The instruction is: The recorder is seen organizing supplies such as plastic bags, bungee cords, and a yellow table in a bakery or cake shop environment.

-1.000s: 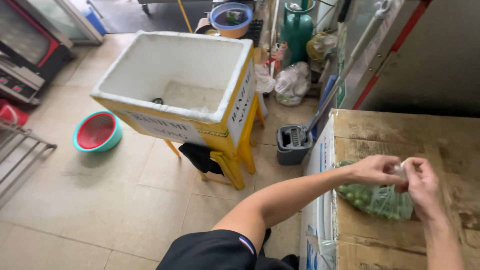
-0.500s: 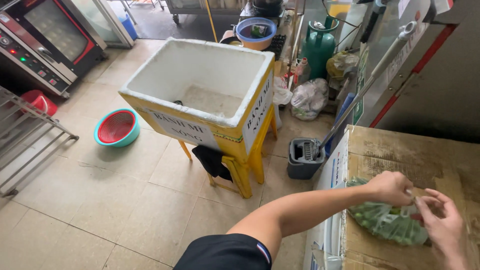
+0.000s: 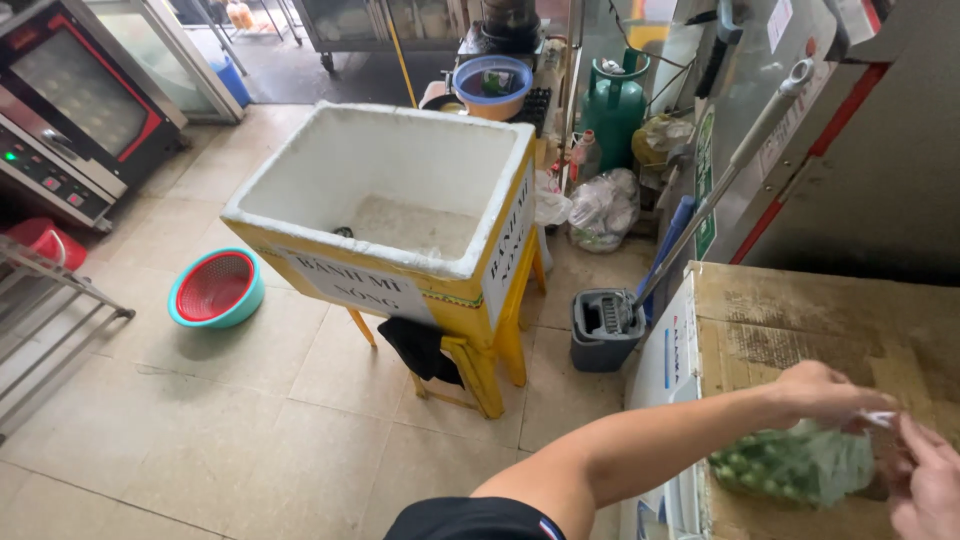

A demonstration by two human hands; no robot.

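A clear plastic bag of small green fruits (image 3: pixel 797 465) lies on top of a worn cardboard box (image 3: pixel 800 330) at the lower right. My left hand (image 3: pixel 825 392) reaches across from the left and pinches the bag's twisted top. My right hand (image 3: pixel 925 480), partly cut off at the frame's edge, holds the same bag top from the right. Both hands meet just above the bag.
A large white foam box (image 3: pixel 400 200) sits on a yellow stool (image 3: pixel 490 360) in the middle. A grey mop bucket with its handle (image 3: pixel 605 325) leans beside the cardboard box. A red-and-teal basket (image 3: pixel 215 288) lies on the tiled floor; an oven (image 3: pixel 70 110) stands at left.
The view has swung right and lower, so the foam box shifted right. My hands and the bag moved toward the frame's lower right corner while staying on the bag top.
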